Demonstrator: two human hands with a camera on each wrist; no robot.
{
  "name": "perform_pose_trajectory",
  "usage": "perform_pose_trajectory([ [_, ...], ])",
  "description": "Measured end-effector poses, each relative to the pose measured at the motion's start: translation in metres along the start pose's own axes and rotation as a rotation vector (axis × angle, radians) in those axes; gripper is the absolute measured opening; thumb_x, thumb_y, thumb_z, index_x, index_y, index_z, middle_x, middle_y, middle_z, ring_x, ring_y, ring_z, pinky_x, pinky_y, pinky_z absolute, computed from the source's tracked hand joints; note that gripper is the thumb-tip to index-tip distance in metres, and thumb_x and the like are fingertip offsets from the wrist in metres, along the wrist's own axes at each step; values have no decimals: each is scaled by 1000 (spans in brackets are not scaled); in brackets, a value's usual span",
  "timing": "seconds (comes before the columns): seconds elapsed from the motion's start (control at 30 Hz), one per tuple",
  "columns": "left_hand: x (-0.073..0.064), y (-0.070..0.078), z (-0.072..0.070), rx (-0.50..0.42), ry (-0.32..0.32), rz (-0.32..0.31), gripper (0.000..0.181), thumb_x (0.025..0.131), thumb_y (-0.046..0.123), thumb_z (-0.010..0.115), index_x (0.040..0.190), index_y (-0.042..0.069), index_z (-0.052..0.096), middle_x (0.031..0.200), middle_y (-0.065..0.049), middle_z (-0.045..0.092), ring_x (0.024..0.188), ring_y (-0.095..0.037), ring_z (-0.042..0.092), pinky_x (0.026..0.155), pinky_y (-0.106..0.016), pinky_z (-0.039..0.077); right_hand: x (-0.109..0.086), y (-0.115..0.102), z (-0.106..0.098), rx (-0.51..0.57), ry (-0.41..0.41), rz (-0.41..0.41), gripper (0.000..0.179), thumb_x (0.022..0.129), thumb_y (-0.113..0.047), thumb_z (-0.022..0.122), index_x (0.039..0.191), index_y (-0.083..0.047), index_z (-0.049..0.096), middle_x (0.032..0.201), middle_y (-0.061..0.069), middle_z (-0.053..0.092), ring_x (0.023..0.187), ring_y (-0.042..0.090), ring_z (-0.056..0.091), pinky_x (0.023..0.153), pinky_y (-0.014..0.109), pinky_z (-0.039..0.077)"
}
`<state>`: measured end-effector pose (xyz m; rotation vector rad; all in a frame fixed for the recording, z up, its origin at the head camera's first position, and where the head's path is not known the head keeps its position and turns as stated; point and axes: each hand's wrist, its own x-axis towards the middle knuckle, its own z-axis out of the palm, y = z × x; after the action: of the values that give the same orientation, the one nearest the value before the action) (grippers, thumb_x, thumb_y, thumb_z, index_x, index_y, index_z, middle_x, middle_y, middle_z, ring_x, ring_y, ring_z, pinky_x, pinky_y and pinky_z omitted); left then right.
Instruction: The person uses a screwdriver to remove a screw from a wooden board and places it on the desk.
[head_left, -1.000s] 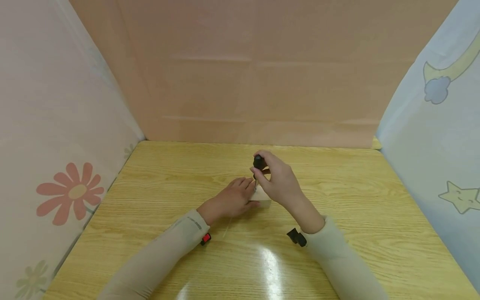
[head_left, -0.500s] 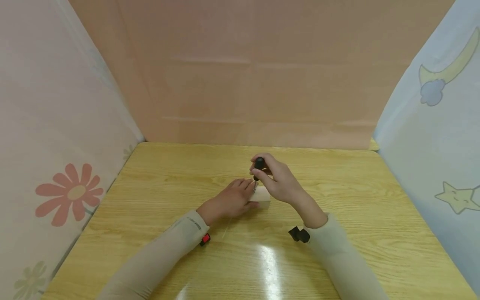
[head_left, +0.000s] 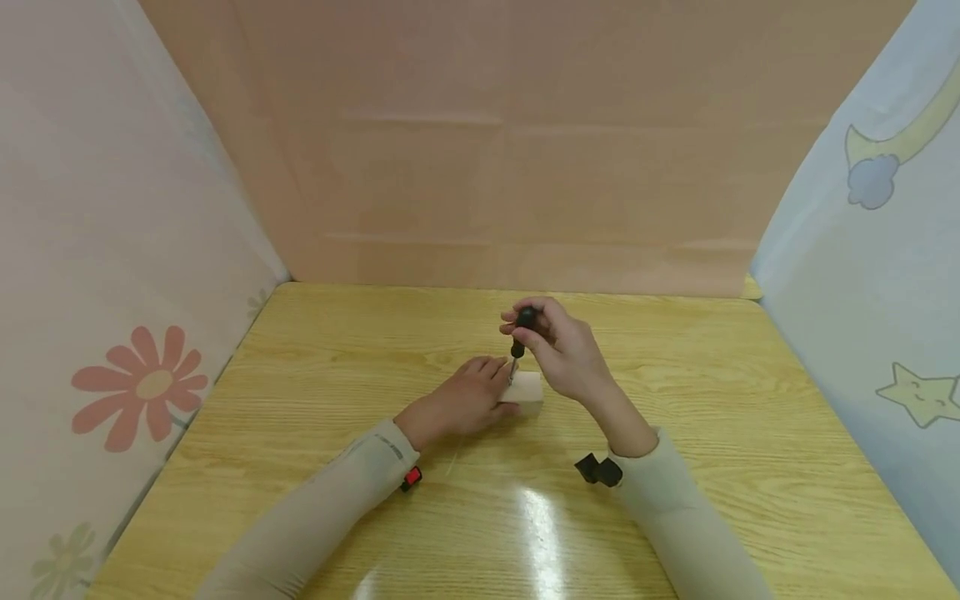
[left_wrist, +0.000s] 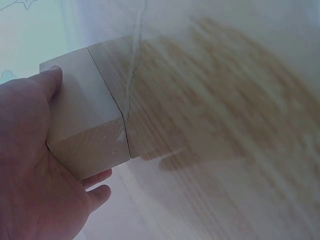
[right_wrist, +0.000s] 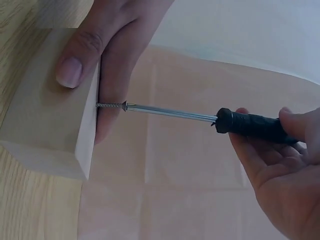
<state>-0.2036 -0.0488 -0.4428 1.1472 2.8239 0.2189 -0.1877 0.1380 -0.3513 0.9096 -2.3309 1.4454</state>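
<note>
My left hand (head_left: 463, 402) grips a pale wooden block (head_left: 527, 388) on the table, thumb along its near side and fingers reaching across the top. In the left wrist view the thumb lies against one face of the block (left_wrist: 85, 95). A threaded screw (right_wrist: 111, 105) stands out of the block's top face, part of its thread showing. My right hand (head_left: 576, 360) holds a screwdriver (right_wrist: 255, 126) by its black handle between thumb and fingers. Its steel shaft meets the screw head, nearly in line with the screw. From the head, the screwdriver leans slightly right.
The wood-grain table (head_left: 675, 358) runs back to a brown-orange backdrop (head_left: 495, 167). Printed cloth walls with flowers (head_left: 153, 383) and a star (head_left: 918, 396) close off both sides. A glossy light reflection lies near the table's front.
The right hand's fingers have shifted round the screwdriver handle, and its top has tilted a little to the right. The left hand and the block have stayed in place.
</note>
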Motion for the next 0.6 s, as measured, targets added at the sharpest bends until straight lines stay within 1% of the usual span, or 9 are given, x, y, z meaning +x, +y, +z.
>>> perform_pose_trajectory([
  [0.07,0,0,0,10,8,9,75,104,53,47,157,3,32,156,-13,40,143,-31,38,122,-44,27,-1,0,1,49,-21,39,25,101,-5,60,125,1,56,115,11,71,104,22,72,87,23,56],
  [0.17,-1,-1,0,32,20,28,72,105,51,48,155,1,34,153,-12,42,141,-30,39,122,-43,27,-2,0,5,87,-8,101,23,99,-9,65,120,0,59,111,11,71,101,21,71,85,24,57],
  [0.3,-2,-1,0,40,25,34,72,105,50,48,156,1,33,154,-11,42,142,-29,39,122,-42,27,-2,-1,10,55,62,149,23,94,-13,73,113,-3,65,103,8,73,94,19,72,82,25,59],
  [0.4,-2,0,0,27,12,22,74,105,51,47,158,2,30,156,-11,40,143,-28,37,121,-42,28,-1,0,9,55,91,164,22,92,-13,75,110,-4,65,101,8,75,91,17,73,81,24,59],
  [0.5,-2,-1,0,10,9,14,75,104,52,47,158,3,30,156,-11,40,143,-29,38,121,-43,28,0,0,6,128,70,181,20,95,-13,72,111,-3,66,104,9,76,94,15,74,82,25,58],
  [0.6,-1,-1,0,6,9,11,74,104,52,47,158,3,30,156,-11,40,142,-29,38,121,-43,28,2,0,2,221,11,207,18,99,-14,67,114,-4,68,110,10,75,103,17,72,89,27,57],
])
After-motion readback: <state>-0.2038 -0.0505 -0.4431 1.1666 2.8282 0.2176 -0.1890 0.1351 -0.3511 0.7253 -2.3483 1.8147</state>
